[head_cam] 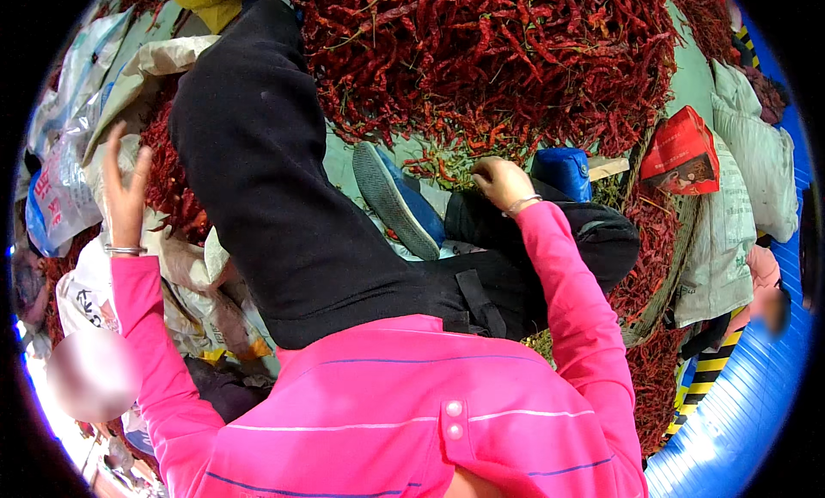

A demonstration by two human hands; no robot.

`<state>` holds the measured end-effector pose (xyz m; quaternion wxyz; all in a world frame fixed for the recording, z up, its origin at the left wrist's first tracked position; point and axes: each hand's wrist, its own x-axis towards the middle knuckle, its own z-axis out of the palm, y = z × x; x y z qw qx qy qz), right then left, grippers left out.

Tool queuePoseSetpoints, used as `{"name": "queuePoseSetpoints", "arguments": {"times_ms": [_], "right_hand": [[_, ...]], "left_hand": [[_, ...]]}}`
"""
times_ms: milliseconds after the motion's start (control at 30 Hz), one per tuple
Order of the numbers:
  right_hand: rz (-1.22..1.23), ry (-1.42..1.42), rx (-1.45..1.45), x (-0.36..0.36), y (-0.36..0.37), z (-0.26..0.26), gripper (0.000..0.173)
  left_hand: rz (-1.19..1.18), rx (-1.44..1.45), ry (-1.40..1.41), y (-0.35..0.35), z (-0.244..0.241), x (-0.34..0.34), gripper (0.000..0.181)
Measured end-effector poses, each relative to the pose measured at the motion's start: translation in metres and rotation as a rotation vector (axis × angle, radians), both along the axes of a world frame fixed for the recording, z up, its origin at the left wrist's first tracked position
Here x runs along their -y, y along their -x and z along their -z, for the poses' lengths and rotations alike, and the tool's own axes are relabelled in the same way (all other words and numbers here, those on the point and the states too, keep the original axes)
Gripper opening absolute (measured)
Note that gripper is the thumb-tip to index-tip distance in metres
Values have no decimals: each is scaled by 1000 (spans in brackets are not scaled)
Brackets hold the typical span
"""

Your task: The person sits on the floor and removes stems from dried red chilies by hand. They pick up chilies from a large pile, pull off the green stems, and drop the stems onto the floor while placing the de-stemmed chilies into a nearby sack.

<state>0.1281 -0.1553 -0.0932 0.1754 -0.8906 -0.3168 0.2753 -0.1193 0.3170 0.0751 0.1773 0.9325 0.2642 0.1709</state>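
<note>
My left hand [127, 188] is raised at the left with its fingers apart and nothing in it. Beside and beneath it stands an open woven sack [169, 56] with dried red chillies [169, 169] inside. My right hand [506, 181] is over my folded leg, its fingers curled downward; whether they hold anything is hidden. Just beyond its fingertips lie loose chillies and green stems [445, 166]. A large heap of dried red chillies [490, 66] spreads out in front of me. A blue pouch-like object [562, 174] sits right of my right hand.
My blue shoe [399, 201] rests between my legs. At the right are a red printed packet [683, 153], a chilli-filled basket with a woven rim [686, 240] and white sacks [754, 156]. Plastic bags [71, 188] crowd the left. Another person [764, 272] appears at far right.
</note>
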Motion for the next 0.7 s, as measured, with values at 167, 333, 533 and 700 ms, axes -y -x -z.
{"name": "queuePoseSetpoints", "arguments": {"times_ms": [167, 333, 533, 700], "right_hand": [[-53, 179, 172, -36, 18, 35, 23], [46, 163, 277, -50, 21, 68, 25], [308, 47, 7, -31, 3, 52, 19], [336, -61, 36, -14, -1, 47, 15]], "left_hand": [[174, 578, 221, -63, -51, 99, 37], [481, 625, 666, -105, -27, 200, 26], [-75, 527, 1848, -120, 44, 254, 14], [-331, 235, 2197, -92, 97, 289, 11]]}}
